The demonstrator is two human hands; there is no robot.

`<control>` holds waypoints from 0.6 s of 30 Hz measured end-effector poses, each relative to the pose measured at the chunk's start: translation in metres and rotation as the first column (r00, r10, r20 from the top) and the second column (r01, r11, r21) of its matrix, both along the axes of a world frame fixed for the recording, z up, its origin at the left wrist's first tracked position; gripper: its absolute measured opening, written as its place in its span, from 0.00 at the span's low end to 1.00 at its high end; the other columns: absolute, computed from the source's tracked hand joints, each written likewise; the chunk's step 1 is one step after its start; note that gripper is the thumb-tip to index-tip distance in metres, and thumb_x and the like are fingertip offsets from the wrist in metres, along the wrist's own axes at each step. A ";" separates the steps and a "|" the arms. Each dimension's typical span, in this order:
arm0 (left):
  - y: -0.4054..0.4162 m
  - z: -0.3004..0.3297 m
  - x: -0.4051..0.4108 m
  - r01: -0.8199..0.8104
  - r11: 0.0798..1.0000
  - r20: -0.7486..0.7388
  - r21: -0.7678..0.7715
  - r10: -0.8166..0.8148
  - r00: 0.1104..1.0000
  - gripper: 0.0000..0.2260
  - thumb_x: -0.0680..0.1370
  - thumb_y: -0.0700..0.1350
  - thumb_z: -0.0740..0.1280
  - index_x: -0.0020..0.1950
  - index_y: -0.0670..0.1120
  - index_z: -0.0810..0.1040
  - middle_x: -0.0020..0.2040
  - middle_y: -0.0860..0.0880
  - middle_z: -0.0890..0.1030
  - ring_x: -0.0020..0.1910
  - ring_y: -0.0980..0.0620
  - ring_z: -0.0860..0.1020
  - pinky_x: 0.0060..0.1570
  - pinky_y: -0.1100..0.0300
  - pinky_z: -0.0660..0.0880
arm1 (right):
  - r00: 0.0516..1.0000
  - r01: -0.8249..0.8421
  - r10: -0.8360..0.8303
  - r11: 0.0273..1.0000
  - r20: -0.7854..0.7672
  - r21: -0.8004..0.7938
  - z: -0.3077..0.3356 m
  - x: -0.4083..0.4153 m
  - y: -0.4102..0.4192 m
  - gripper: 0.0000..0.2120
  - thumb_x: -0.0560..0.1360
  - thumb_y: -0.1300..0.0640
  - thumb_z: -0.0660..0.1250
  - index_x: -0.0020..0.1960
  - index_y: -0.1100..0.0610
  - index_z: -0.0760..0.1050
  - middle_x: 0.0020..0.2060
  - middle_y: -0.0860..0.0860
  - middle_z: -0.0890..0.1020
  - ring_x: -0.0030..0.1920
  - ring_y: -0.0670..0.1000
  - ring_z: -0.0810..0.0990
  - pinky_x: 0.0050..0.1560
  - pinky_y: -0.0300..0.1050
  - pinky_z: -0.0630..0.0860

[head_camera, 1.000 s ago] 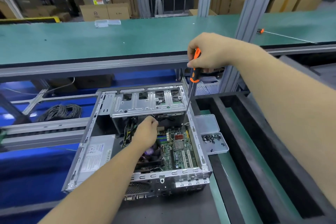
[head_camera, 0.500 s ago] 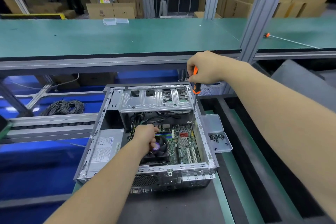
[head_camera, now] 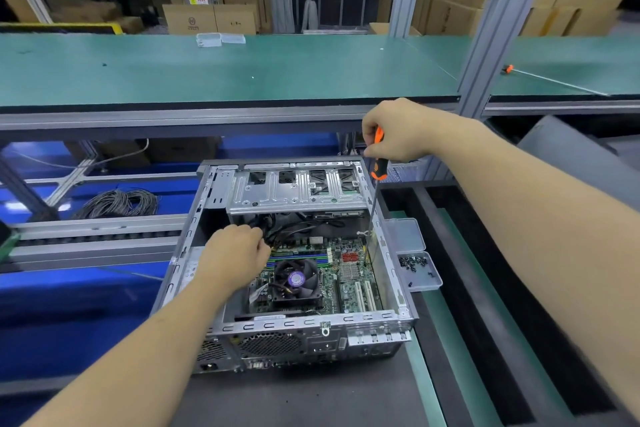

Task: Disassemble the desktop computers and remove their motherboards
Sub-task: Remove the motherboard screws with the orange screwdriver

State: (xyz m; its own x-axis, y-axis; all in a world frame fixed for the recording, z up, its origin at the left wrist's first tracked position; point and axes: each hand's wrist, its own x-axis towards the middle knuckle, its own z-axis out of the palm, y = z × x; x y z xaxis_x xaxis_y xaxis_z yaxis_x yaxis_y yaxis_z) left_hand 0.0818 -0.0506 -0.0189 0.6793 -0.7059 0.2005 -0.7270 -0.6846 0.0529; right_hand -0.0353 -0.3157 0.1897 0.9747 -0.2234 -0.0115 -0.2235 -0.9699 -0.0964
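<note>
An open desktop case [head_camera: 389, 317] lies on its side on the dark work surface. Inside it sits the green motherboard [head_camera: 349, 274] with a black CPU fan [head_camera: 296, 279] bearing a purple label. My right hand [head_camera: 398, 132] grips an orange-and-black screwdriver [head_camera: 377, 163] held upright, its long shaft reaching down to the board's right edge. My left hand [head_camera: 235, 256] is inside the case at the board's left side, fingers curled by the black cables [head_camera: 291, 225]; what it holds is hidden.
A clear plastic tray [head_camera: 419, 270] with several black screws sits against the case's right wall. The silver drive cage [head_camera: 298, 189] spans the case's far end. A coil of grey cable [head_camera: 117, 203] lies at left. A green bench [head_camera: 225, 69] runs behind.
The view has shifted, so the case sits more central. My right hand has lowered the screwdriver towards the board. My left hand has moved left of the fan, nearer the cables.
</note>
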 end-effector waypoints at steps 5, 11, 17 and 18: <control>0.007 0.001 0.003 -0.176 0.954 -0.097 -0.243 0.156 0.983 0.14 0.76 0.45 0.63 0.31 0.44 0.68 0.28 0.48 0.71 0.30 0.48 0.72 0.28 0.55 0.66 | 1.000 0.020 -0.020 1.000 0.007 0.023 0.003 0.000 -0.002 0.06 0.76 0.55 0.70 0.40 0.51 0.75 0.38 0.52 0.83 0.35 0.54 0.84 0.38 0.47 0.80; 0.008 0.000 0.000 -0.221 0.940 -0.118 -0.259 0.197 0.973 0.14 0.75 0.45 0.63 0.31 0.44 0.68 0.28 0.49 0.71 0.31 0.49 0.71 0.28 0.56 0.66 | 1.000 0.006 -0.006 1.000 -0.018 -0.015 0.002 -0.003 0.002 0.06 0.76 0.54 0.69 0.40 0.50 0.75 0.42 0.52 0.82 0.42 0.56 0.82 0.45 0.53 0.82; 0.007 -0.001 0.000 -0.225 0.942 -0.110 -0.249 0.203 0.973 0.14 0.76 0.46 0.62 0.31 0.44 0.68 0.28 0.49 0.71 0.31 0.50 0.71 0.27 0.57 0.65 | 1.000 -0.002 0.001 1.000 -0.011 -0.030 0.003 0.003 0.010 0.06 0.75 0.56 0.69 0.40 0.51 0.75 0.37 0.50 0.81 0.35 0.52 0.82 0.35 0.44 0.76; 0.008 -0.001 0.000 -0.227 0.942 -0.113 -0.249 0.205 0.972 0.14 0.76 0.46 0.62 0.31 0.44 0.68 0.28 0.49 0.71 0.31 0.49 0.71 0.27 0.57 0.65 | 1.000 -0.008 0.008 0.999 -0.014 -0.040 0.002 0.005 0.012 0.06 0.75 0.56 0.69 0.40 0.51 0.75 0.37 0.49 0.81 0.35 0.51 0.81 0.35 0.44 0.76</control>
State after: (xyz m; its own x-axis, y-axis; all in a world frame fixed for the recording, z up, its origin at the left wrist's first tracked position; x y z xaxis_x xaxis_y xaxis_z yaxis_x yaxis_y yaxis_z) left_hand 0.0819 -0.0430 -0.0198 0.8320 -0.4719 0.2917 -0.5484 -0.7793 0.3033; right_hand -0.0307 -0.3038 0.1920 0.9762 -0.2164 -0.0161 -0.2169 -0.9747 -0.0540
